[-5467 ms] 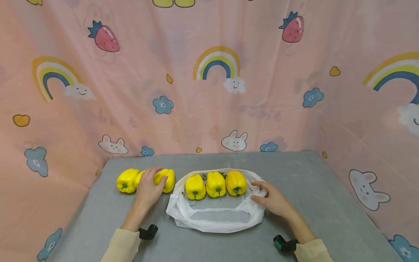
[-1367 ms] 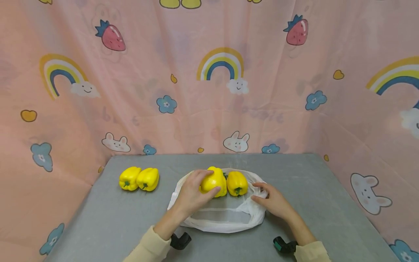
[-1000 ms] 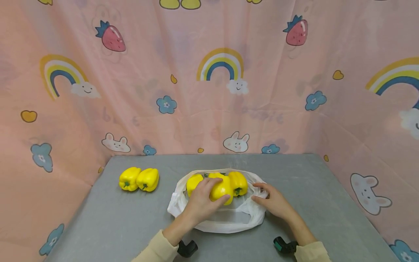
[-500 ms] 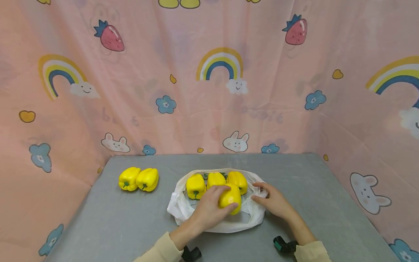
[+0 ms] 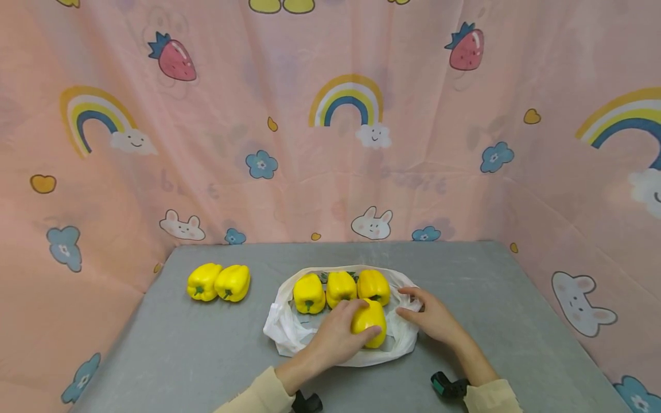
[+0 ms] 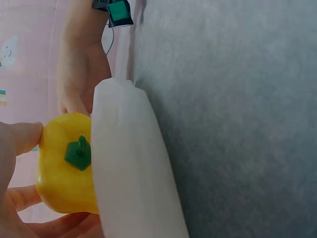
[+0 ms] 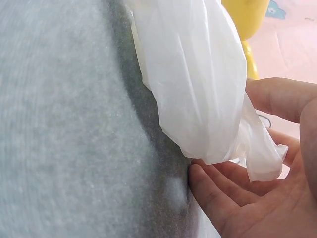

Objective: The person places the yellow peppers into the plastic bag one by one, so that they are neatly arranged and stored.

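My left hand (image 5: pixel 335 335) grips a yellow bell pepper (image 5: pixel 372 322) over the front right part of a white plastic bag (image 5: pixel 281 330). In the left wrist view, thumb and fingers lie round this pepper (image 6: pixel 62 181), whose green stem faces the camera; the bag's wall (image 6: pixel 133 163) covers part of it. Inside the open bag, three more yellow bell peppers (image 5: pixel 309 295) stand in a row at the back. My right hand (image 5: pixel 436 316) holds the bag's right side, the crumpled plastic (image 7: pixel 198 84) between thumb and fingers in the right wrist view.
Two more yellow bell peppers (image 5: pixel 232 283) sit side by side on the grey table (image 5: pixel 206 344), left of the bag. A pink patterned curtain (image 5: pixel 320 183) rises behind and beside the table. Each wrist carries a small black device (image 5: pixel 448 385).
My left hand has carried a pepper from the group on the left into the bag's opening, then forward and right, towards the front. My right hand has stayed at the bag's right side.
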`<action>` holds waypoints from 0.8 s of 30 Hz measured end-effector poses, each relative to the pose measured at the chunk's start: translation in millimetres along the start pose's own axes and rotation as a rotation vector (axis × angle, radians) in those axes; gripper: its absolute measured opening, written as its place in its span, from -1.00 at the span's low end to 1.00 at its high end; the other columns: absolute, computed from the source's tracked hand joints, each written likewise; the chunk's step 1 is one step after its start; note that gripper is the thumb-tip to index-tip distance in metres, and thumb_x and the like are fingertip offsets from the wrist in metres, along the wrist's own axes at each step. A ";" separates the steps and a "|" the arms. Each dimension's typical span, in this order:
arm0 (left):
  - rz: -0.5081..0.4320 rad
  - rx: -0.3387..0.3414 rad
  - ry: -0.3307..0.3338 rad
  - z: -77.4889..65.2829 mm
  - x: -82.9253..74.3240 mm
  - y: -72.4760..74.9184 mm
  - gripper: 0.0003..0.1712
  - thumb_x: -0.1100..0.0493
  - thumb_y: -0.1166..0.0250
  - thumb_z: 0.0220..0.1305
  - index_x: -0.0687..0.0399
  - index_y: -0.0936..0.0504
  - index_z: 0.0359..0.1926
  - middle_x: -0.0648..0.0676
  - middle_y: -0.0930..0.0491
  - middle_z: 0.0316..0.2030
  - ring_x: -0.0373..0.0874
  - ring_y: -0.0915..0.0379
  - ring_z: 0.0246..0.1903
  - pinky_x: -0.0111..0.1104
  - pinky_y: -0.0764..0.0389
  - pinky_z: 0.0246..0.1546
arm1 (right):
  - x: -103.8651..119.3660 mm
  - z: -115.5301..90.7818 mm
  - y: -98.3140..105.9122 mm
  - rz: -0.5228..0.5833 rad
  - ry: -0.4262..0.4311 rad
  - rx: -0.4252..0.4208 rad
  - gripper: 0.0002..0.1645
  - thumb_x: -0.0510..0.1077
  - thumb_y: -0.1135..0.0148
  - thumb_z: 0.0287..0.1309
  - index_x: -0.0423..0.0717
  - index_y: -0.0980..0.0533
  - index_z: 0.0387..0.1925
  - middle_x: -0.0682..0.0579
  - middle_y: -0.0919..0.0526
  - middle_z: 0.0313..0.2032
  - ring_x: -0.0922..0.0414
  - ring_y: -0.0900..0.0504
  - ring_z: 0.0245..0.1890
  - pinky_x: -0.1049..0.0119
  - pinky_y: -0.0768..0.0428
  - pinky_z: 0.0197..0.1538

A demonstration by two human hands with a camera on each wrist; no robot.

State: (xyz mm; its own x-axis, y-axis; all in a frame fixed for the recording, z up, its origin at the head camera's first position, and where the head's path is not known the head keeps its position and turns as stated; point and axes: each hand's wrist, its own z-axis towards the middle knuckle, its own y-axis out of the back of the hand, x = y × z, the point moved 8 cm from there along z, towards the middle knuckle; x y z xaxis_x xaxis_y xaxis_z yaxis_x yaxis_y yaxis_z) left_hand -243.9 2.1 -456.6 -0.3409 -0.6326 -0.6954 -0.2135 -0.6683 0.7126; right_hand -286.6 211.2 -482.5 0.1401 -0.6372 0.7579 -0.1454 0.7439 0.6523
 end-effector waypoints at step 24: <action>-0.112 0.073 0.070 4.6 7.4 -15.6 -0.36 -0.33 -0.18 0.38 -0.08 -0.50 0.29 0.00 -0.49 0.10 -0.15 -0.41 -0.02 -0.12 -0.50 0.03 | 0.7 -1.1 0.6 -0.008 -0.010 0.000 -0.36 0.06 -0.34 0.32 -0.15 -0.47 0.32 -0.31 -0.47 0.29 -0.17 -0.52 0.14 -0.19 -0.52 0.17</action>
State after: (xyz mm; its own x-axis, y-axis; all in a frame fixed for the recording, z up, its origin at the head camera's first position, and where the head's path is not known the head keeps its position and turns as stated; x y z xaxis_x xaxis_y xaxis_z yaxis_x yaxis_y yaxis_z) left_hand -247.3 9.6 -472.5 -0.2474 -0.5834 -0.7736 -0.3134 -0.7073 0.6337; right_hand -285.4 211.4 -481.6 0.1312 -0.6454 0.7525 -0.1442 0.7386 0.6586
